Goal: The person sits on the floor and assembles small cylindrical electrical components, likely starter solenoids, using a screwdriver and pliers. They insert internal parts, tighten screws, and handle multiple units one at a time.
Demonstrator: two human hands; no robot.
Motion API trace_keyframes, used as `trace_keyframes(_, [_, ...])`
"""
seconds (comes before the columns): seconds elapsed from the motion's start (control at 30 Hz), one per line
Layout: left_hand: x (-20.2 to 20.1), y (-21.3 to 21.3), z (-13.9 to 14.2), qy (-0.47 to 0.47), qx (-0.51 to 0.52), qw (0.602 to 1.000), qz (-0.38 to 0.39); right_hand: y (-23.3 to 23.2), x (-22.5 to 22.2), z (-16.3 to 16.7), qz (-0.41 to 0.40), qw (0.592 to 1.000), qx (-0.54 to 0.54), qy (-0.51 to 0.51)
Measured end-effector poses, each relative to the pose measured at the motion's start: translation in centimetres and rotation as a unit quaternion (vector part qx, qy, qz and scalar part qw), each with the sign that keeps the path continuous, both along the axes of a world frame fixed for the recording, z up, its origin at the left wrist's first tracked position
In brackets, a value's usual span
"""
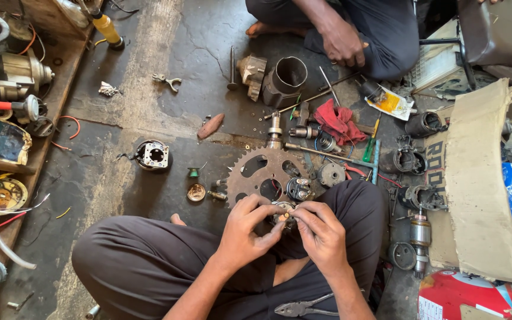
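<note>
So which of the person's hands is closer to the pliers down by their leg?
The right hand. It sits just above the pliers, on the same side of the lap. The left hand is farther off, across the small metal part both hands hold.

Small round metal part (282,213) pinched in my left hand (245,232) and right hand (321,236) looks dull and greasy. Big toothed steel sprocket (260,168) is matt grey, red cloth rag (339,123) crumpled, dark concrete floor (167,83) rough and oil-stained.

Stained concrete floor (167,71) under sprocket (262,172), rag (338,121).
</note>
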State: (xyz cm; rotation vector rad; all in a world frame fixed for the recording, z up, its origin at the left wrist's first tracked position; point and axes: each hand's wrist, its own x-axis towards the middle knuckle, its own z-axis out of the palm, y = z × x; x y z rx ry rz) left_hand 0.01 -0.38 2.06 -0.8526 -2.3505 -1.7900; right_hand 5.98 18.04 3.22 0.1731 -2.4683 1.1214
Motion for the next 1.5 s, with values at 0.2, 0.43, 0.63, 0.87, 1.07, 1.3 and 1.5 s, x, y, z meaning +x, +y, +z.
trace_keyframes(0.2, [0.1,-0.1,0.3,-0.06,0.042,0.997,-0.033,-0.1,0.1,0.4,-0.003,1.0,-0.001,-0.019])
trace_keyframes(0.43, [-0.4,-0.2,0.3,-0.026,0.039,0.999,-0.024,0.7,0.5,1.7,-0.016,0.999,-0.018,-0.031])
trace_keyframes(0.63, [-0.4,-0.1,-0.8,-0.078,0.013,0.995,-0.057,0.6,0.4,1.9,0.021,0.997,0.007,-0.079])
trace_keyframes(0.87, [-1.0,-0.5,-1.1,-0.1,0.019,0.991,-0.089,-0.1,0.3,1.6,0.011,0.998,0.018,-0.065])
trace_keyframes(1.07, [-1.0,0.1,-0.9,-0.075,-0.013,0.994,-0.08,-0.4,0.2,2.1,0.013,0.998,0.027,-0.064])
trace_keyframes(1.3, [-1.1,-0.2,-1.0,-0.092,-0.039,0.989,-0.106,-0.2,0.8,1.4,0.027,0.997,0.022,-0.072])
trace_keyframes(1.5, [-0.7,0.4,-0.9,-0.053,-0.024,0.996,-0.063,2.6,2.1,-1.9,-0.129,0.895,-0.368,-0.215])
